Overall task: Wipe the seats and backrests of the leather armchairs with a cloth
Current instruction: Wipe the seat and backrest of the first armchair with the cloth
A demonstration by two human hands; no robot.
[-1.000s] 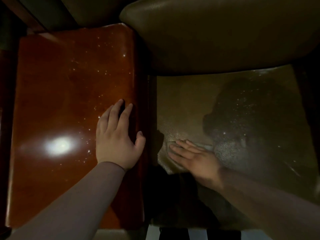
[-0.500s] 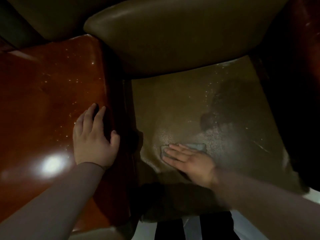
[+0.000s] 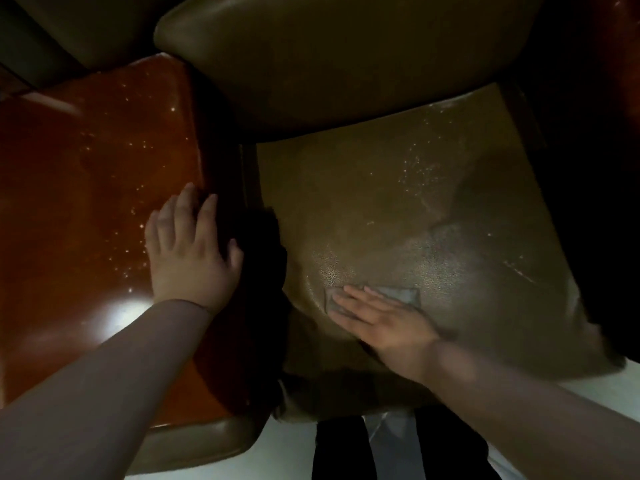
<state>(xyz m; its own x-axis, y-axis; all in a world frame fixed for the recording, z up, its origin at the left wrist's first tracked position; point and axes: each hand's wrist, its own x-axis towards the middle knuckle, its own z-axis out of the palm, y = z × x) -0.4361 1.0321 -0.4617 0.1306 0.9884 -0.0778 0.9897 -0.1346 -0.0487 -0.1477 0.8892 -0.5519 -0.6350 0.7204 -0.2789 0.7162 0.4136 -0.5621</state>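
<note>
We are leaning over an olive leather seat (image 3: 398, 209), its padded backrest (image 3: 329, 57) curving above it in the view. Our right hand (image 3: 384, 318) is lying flat, fingers straight and together, pressing a small grey cloth (image 3: 401, 294) onto the front part of the seat; the cloth is showing past the fingertips on both sides. Our left hand (image 3: 188, 252) is resting open, fingers spread, on the glossy reddish-brown wooden surface (image 3: 86, 202) just beside the seat, gripping nothing. Both arms are wearing long brown sleeves (image 3: 104, 386). Pale floor (image 3: 287, 452) is showing below the seat's front edge.
</note>
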